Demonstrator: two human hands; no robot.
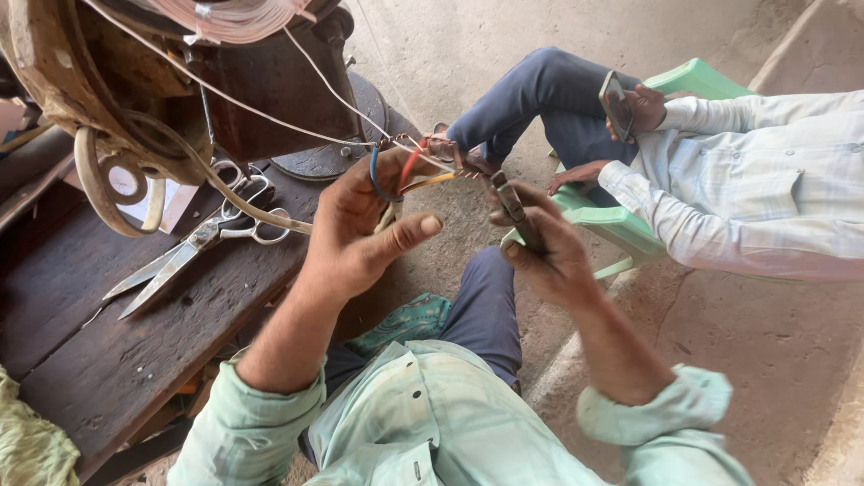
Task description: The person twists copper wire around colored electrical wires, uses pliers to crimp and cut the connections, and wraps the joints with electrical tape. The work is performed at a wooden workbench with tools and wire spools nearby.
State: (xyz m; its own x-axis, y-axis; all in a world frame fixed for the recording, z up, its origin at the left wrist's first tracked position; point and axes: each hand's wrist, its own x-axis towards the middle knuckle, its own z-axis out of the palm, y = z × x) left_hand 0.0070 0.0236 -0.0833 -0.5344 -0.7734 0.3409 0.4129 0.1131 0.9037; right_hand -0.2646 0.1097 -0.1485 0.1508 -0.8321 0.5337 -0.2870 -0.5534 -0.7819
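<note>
Two pairs of scissors [202, 236] lie crossed near the right edge of the dark wooden workbench [99, 351], below a rusty winding machine [135, 81] that carries a coil of pale wire [234, 16]. One thin strand [270, 117] runs from the coil rightward to the work.

Centre: the person's left hand [360, 229] is closed around a small bundle of insulated leads [400, 175], blue, red and yellow, held up off the bench's edge above the lap; the thumb sticks out to the right and the bared ends point toward the other hand.

Right of centre: the right hand [549, 247] is clamped around the handles of slim pliers [513, 209], whose tip sits just beside the lead ends; whether it touches them cannot be told.

Judgement: the joint should go best if the left hand pinches the leads close to their ends, so they stay steady, while the pliers grip only bare conductor and not the insulation.

Far right: another person [738, 189] sits in a green plastic chair [630, 225], holding a phone [615, 103].
</note>
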